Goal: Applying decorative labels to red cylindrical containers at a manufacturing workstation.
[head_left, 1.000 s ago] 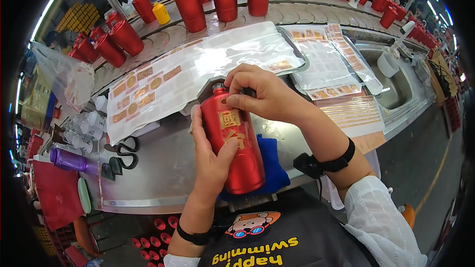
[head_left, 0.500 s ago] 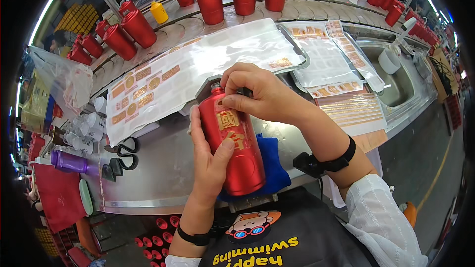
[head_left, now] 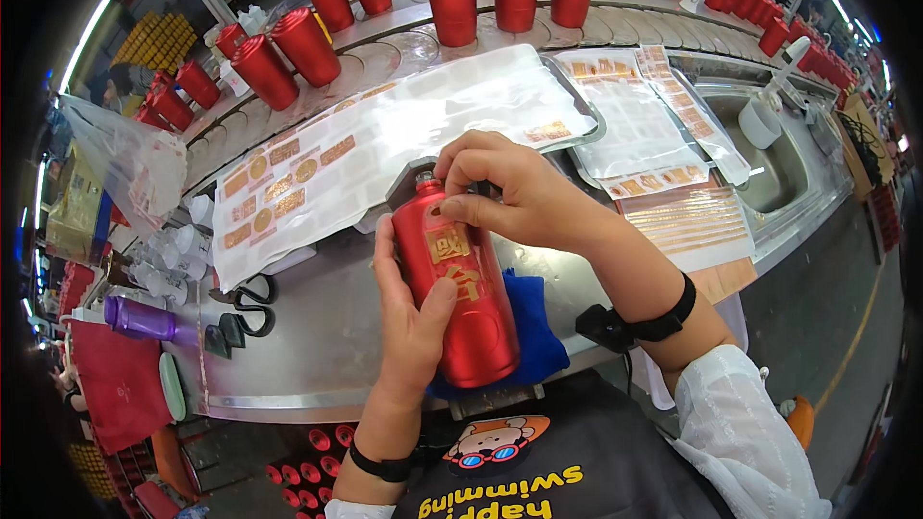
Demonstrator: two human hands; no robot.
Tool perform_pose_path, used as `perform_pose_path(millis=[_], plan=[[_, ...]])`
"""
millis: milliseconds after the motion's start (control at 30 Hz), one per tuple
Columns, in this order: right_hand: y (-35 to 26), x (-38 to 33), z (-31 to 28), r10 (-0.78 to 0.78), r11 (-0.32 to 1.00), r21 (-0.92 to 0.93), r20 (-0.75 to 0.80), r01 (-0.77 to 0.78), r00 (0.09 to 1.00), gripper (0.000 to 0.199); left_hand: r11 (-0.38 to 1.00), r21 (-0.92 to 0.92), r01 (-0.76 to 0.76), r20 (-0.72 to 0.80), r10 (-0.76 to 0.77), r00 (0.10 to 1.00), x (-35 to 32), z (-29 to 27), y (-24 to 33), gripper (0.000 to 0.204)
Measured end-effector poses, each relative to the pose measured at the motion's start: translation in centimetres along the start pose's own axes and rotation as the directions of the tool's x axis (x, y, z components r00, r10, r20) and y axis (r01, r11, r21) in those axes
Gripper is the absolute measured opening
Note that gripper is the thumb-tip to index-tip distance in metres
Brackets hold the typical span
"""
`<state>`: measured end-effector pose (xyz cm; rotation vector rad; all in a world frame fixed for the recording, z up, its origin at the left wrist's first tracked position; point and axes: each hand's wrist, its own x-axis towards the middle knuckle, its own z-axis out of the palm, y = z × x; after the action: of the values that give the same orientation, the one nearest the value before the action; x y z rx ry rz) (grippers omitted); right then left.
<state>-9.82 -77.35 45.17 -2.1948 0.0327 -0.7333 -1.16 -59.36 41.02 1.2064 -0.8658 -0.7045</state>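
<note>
A red bottle (head_left: 476,341) with gold characters on its front leans back against a dark angled rest, its neck pointing away from me. My left hand (head_left: 411,332) is wrapped round its left side, thumb lying across the front beside the lower character. At the bottle's shoulder my right hand (head_left: 495,194) is closed in a pinch, the thumb tip touching the surface just above the upper character. Whatever lies between those fingertips is too small to make out. A folded blue cloth (head_left: 540,332) is under and beside the bottle.
Sheets of gold decals (head_left: 279,197) lie beyond the bottle, with more sheets (head_left: 630,115) to their right. Black-handled scissors (head_left: 255,312) and a purple cup (head_left: 139,317) are at left. A metal sink (head_left: 769,168) is at right. Several red bottles (head_left: 452,5) stand on a curved conveyor behind.
The red bottles on the conveyor have moved to the right, and one now largely hides the yellow bottle. Both hands keep nearly the same hold on the bottle.
</note>
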Motion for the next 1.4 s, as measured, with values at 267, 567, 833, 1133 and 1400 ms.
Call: perform_pose_path(millis=[267, 567, 833, 1133, 1400], plan=[[-0.1, 0.1, -4.9, -0.043, 0.996, -0.079, -0.086, 0.037, 0.995, 0.014, 0.992, -0.126, -0.018, -0.026, 0.015, 1.000, -0.2, -0.3, -1.2, 0.077], [12.0, 0.1, -19.1, 0.481, 0.832, -0.158, -0.272, -0.532, 0.833, 0.028, 0.998, 0.008, -0.063, -0.047, 0.063, 0.997, -0.1, -0.3, -1.2, 0.075], [24.9, -4.8, -20.6, 0.628, 0.305, -0.749, -0.306, -0.588, 0.716, 0.024, 0.998, 0.052, -0.034, -0.088, 0.038, 0.995, 0.0, 0.1, -1.7, 0.084], [21.3, -3.5, -21.9, 0.301, 0.508, -0.826, -0.094, -0.243, 0.949, 0.019, 1.000, -0.002, -0.028, -0.055, 0.028, 0.998, 0.1, -0.4, -1.5, 0.083], [16.5, -1.2, -21.6, 0.342, 0.801, -0.458, -0.181, -0.386, 0.922, 0.024, 1.000, 0.012, 0.014, -0.073, -0.013, 0.997, -0.9, -1.0, -1.7, 0.079]])
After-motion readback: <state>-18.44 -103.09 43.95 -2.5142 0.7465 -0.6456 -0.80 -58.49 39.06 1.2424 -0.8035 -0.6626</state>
